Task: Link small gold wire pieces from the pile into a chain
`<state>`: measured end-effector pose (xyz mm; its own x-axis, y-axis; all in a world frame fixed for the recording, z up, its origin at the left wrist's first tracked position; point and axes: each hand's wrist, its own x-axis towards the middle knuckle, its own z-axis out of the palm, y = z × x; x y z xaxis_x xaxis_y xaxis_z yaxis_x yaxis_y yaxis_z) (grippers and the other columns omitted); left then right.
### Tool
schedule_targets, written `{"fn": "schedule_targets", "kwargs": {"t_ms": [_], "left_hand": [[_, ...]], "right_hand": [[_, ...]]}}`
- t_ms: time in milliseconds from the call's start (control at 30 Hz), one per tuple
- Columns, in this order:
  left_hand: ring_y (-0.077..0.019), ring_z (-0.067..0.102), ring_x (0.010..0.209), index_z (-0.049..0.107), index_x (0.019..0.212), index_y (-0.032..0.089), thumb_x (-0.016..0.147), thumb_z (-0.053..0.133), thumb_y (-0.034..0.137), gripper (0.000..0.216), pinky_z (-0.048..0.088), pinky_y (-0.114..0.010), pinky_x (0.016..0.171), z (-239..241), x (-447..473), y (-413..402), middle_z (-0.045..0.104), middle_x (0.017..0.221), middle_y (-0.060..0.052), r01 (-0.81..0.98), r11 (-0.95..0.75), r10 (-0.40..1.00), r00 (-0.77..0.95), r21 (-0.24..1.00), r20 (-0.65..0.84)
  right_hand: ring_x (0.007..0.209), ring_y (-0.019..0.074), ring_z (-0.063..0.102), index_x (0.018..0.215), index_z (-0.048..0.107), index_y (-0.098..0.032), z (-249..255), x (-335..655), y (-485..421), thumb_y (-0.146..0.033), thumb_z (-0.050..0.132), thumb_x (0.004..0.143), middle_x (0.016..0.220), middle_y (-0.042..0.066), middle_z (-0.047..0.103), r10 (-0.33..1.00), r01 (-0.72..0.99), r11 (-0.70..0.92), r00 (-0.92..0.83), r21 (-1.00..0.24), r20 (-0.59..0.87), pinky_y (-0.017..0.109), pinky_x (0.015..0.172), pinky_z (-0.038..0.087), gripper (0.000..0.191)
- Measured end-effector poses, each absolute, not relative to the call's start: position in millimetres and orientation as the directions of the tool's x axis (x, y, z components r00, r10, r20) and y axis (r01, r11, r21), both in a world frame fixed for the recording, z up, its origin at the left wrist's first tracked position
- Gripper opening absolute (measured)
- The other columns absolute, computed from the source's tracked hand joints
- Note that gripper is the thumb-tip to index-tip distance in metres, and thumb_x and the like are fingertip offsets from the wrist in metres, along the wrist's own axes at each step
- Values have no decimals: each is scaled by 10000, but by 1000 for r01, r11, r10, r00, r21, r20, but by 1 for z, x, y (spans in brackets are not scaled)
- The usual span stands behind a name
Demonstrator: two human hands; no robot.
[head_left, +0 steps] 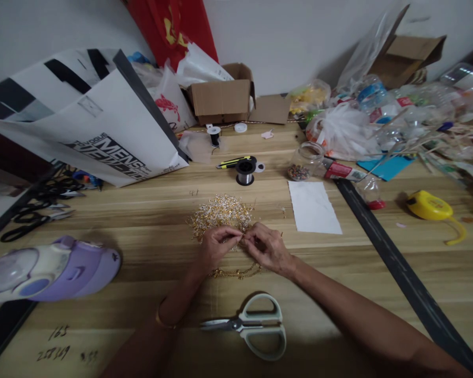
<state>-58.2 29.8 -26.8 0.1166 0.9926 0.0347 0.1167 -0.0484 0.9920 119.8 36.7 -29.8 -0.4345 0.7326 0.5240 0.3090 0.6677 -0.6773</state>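
My left hand (219,245) and my right hand (268,249) meet over the wooden table, thumb and forefinger of each pinched together. Whatever lies between their fingertips is too small to make out. Right behind them spreads a loose pile of tiny gold and clear bead-like pieces (223,211). A gold beaded strand (236,273) curves on the table just below both hands, its ends partly hidden under them. Nearer to me, scissors with pale handles (262,316) lie flat, blades to the left.
A wire spool (245,173) and a yellow cutter (233,161) sit behind the pile. White paper (314,208), a bead jar (301,161) and a yellow tape measure (429,205) are right. A purple bottle (74,268), black scissors (35,218) and a paper bag (114,123) stand left.
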Motion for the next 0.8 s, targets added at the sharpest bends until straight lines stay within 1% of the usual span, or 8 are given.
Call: {"fn": "schedule_targets", "kwargs": {"t_ms": [100, 433, 567, 800], "left_hand": [[-143, 645, 683, 723, 748, 140, 679, 706, 202, 94, 493, -219, 652, -27, -58, 30, 718, 733, -49, 105, -31, 993, 113, 994, 19], [-132, 633, 641, 722, 711, 139, 620, 743, 220, 124, 490, -210, 625, -18, -55, 31, 718, 689, -35, 38, 103, 992, 71, 994, -106], [-135, 637, 647, 725, 711, 140, 613, 753, 232, 138, 498, -219, 640, -20, -56, 31, 722, 696, -35, 12, 110, 991, 75, 994, -111], [-127, 631, 628, 724, 699, 145, 605, 754, 228, 128, 488, -208, 616, -20, -57, 32, 719, 678, -26, 9, 123, 990, 67, 992, -124]], "right_hand": [[614, 127, 507, 817, 540, -184, -29, 120, 37, -164, 509, 863, 707, 20, 544, 731, 306, 669, -437, -677, 524, 241, 560, 394, 59], [649, 145, 541, 828, 539, -193, -28, 120, 36, -162, 517, 859, 730, 34, 571, 716, 267, 683, -429, -680, 551, 257, 586, 430, 48], [648, 142, 542, 832, 539, -189, -28, 120, 36, -159, 521, 855, 732, 35, 572, 715, 274, 686, -427, -674, 554, 254, 582, 428, 42], [670, 146, 556, 835, 539, -188, -26, 121, 35, -165, 513, 856, 750, 45, 584, 707, 260, 693, -423, -672, 566, 261, 596, 445, 41]]}}
